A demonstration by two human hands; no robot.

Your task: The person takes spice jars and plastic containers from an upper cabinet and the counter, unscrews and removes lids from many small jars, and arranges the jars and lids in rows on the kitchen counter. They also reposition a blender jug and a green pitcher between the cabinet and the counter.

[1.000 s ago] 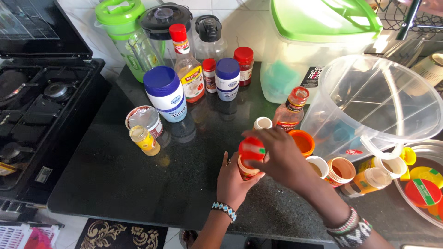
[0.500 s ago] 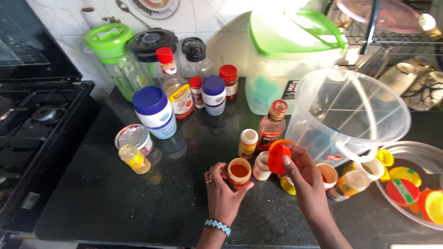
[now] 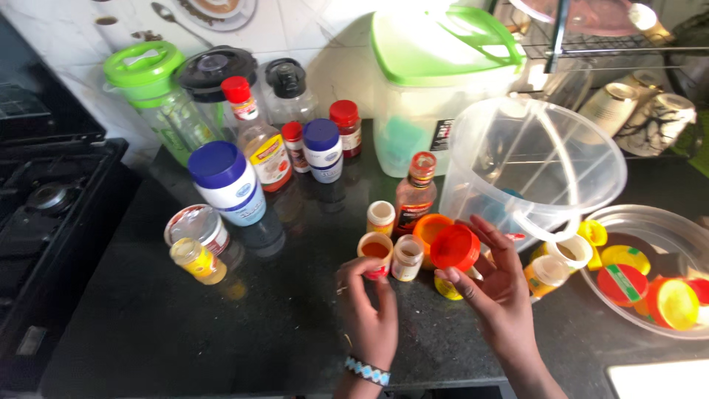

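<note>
head | left hand (image 3: 367, 310) grips open spice jar (image 3: 375, 253) | right hand (image 3: 493, 284) holds red lid (image 3: 455, 247) | jars crowd close

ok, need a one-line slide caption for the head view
Left hand grips an open spice jar on the black counter; right hand holds its orange lid among other small jars.

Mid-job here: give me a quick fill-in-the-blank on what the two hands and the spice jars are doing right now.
1. The right hand holds a round ____ lid.
2. The left hand touches a small jar that stands ____, its top uncovered.
3. The loose lids lie in a clear ____ at the right.

Missing words: orange; open; bowl
</note>
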